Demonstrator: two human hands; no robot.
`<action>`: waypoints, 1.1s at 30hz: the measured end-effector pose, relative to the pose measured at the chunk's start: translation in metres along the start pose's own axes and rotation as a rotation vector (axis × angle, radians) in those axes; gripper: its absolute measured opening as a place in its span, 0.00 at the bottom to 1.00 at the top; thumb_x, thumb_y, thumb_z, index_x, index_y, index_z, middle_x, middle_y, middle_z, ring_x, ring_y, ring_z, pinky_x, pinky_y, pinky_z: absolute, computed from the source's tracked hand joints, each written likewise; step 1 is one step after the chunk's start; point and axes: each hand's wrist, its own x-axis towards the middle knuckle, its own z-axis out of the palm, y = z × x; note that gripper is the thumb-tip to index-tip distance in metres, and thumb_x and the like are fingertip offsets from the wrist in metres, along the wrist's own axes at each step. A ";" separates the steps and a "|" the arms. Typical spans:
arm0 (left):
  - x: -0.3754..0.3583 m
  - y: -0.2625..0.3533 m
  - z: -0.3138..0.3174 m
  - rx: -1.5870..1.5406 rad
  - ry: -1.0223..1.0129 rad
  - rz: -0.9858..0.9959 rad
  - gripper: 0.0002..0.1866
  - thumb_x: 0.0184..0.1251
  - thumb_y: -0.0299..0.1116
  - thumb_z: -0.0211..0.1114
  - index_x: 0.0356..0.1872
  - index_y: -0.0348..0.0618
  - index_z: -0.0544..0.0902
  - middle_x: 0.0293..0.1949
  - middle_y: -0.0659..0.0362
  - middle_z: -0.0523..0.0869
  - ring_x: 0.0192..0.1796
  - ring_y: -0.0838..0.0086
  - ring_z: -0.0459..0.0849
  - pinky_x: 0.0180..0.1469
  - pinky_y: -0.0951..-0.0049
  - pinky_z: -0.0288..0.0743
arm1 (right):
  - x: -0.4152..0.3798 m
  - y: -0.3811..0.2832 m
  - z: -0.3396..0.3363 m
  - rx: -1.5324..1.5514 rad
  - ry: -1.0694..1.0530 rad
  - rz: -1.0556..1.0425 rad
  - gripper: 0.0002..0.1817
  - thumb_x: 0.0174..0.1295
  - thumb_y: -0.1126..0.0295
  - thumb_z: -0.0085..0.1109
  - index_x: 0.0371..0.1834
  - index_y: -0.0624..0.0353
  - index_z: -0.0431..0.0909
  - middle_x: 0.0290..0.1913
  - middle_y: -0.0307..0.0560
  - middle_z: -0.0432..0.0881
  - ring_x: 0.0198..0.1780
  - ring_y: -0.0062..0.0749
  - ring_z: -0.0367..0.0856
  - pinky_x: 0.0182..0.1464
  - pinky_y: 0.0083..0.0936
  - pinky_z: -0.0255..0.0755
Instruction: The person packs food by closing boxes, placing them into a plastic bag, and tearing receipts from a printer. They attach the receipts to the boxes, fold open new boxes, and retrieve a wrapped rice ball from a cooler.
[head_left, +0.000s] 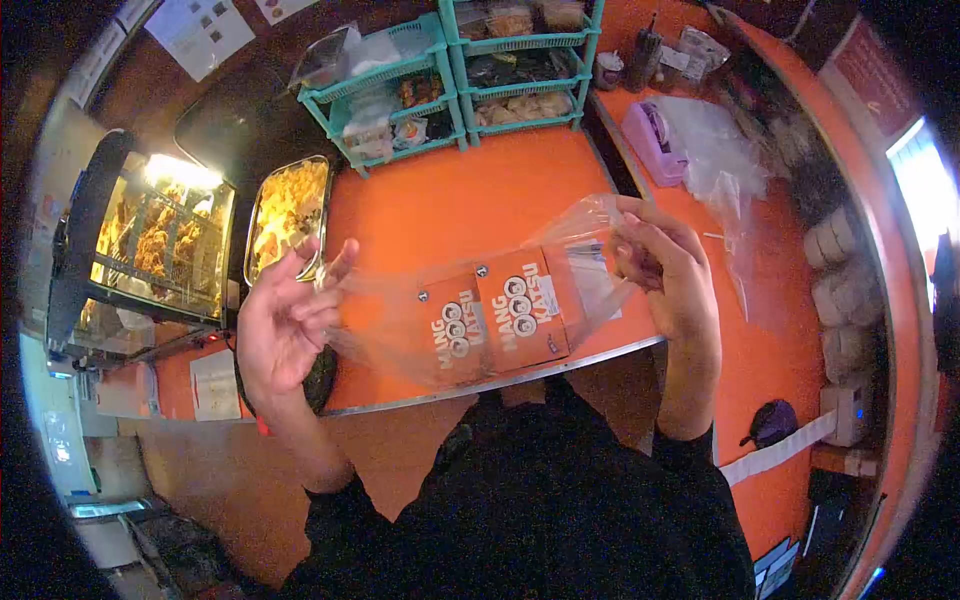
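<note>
A clear plastic bag [375, 290] is stretched sideways between my two hands above the orange counter. My left hand [290, 325] has the bag's left end at its curled fingers, some of them raised. On the other side, my right hand [668, 262] pinches the bag's right end, the film bunched at its fingertips. Two orange cardboard boxes printed with white lettering and round logos, a left box [452, 335] and a right box [522, 312], lie side by side near the counter's front edge. The film overlaps them in this view.
A metal tray of yellow-brown food [290, 205] stands left, beside a lit glass food warmer [165, 235]. Teal stacked baskets [385, 70] rise at the back. Clear plastic bags [715, 150] and a pink container [655, 143] sit on the right counter [750, 365].
</note>
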 end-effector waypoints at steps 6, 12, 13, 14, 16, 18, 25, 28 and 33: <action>-0.012 0.016 0.029 1.034 -0.157 0.131 0.22 0.68 0.53 0.57 0.47 0.44 0.69 0.56 0.42 0.74 0.38 0.70 0.79 0.44 0.71 0.75 | -0.018 -0.023 -0.036 0.320 -0.094 0.033 0.17 0.68 0.70 0.52 0.54 0.71 0.75 0.26 0.35 0.70 0.21 0.13 0.60 0.23 0.13 0.51; 0.037 0.056 0.071 0.375 -0.492 -0.553 0.40 0.68 0.57 0.56 0.75 0.56 0.51 0.68 0.37 0.63 0.62 0.47 0.71 0.60 0.53 0.69 | -0.049 -0.023 -0.058 0.403 -0.031 -0.156 0.26 0.71 0.64 0.45 0.64 0.76 0.65 0.36 0.40 0.74 0.27 0.16 0.64 0.29 0.16 0.62; 0.053 0.070 0.082 0.125 -0.288 -0.941 0.43 0.69 0.57 0.54 0.78 0.62 0.42 0.73 0.41 0.58 0.70 0.46 0.65 0.68 0.50 0.63 | -0.055 -0.031 -0.061 0.392 -0.025 -0.147 0.26 0.71 0.64 0.45 0.64 0.76 0.65 0.36 0.40 0.74 0.27 0.16 0.64 0.29 0.16 0.62; 0.071 0.064 0.091 0.133 -0.293 -0.948 0.43 0.69 0.57 0.54 0.78 0.62 0.42 0.73 0.41 0.58 0.70 0.46 0.65 0.68 0.50 0.63 | -0.062 -0.040 -0.072 0.368 -0.003 -0.161 0.24 0.71 0.64 0.48 0.62 0.73 0.69 0.34 0.39 0.75 0.27 0.17 0.67 0.30 0.17 0.65; 0.094 0.036 0.102 0.121 -0.409 -1.080 0.41 0.70 0.54 0.51 0.78 0.63 0.42 0.77 0.56 0.51 0.75 0.50 0.54 0.73 0.47 0.51 | -0.079 -0.047 -0.095 0.311 -0.002 -0.187 0.22 0.70 0.63 0.50 0.60 0.70 0.73 0.33 0.38 0.76 0.28 0.18 0.70 0.31 0.18 0.68; 0.114 0.006 0.109 0.062 -0.451 -1.087 0.39 0.69 0.55 0.52 0.77 0.62 0.46 0.76 0.59 0.54 0.75 0.51 0.55 0.73 0.45 0.50 | -0.102 -0.042 -0.114 -0.969 0.468 -0.564 0.25 0.70 0.61 0.51 0.64 0.66 0.70 0.45 0.43 0.80 0.39 0.22 0.77 0.39 0.20 0.73; 0.127 -0.164 0.180 0.124 -0.761 -0.573 0.25 0.58 0.54 0.57 0.47 0.44 0.71 0.38 0.53 0.73 0.39 0.64 0.71 0.48 0.50 0.72 | -0.122 -0.112 -0.266 -1.098 0.550 -0.435 0.20 0.68 0.59 0.54 0.54 0.63 0.79 0.49 0.49 0.82 0.48 0.29 0.80 0.47 0.25 0.77; 0.152 -0.263 0.196 0.223 -0.831 -0.664 0.31 0.57 0.62 0.55 0.47 0.42 0.73 0.39 0.51 0.74 0.44 0.62 0.70 0.49 0.53 0.69 | -0.134 -0.124 -0.329 -1.023 0.530 -0.275 0.19 0.68 0.59 0.53 0.52 0.63 0.81 0.48 0.50 0.83 0.47 0.31 0.80 0.47 0.25 0.77; 0.173 -0.300 0.209 0.417 -1.037 -0.609 0.36 0.58 0.69 0.52 0.49 0.45 0.75 0.45 0.50 0.80 0.40 0.67 0.74 0.46 0.66 0.70 | -0.147 -0.120 -0.332 -1.437 0.730 -0.541 0.18 0.70 0.61 0.51 0.52 0.63 0.79 0.51 0.48 0.83 0.48 0.31 0.81 0.49 0.26 0.77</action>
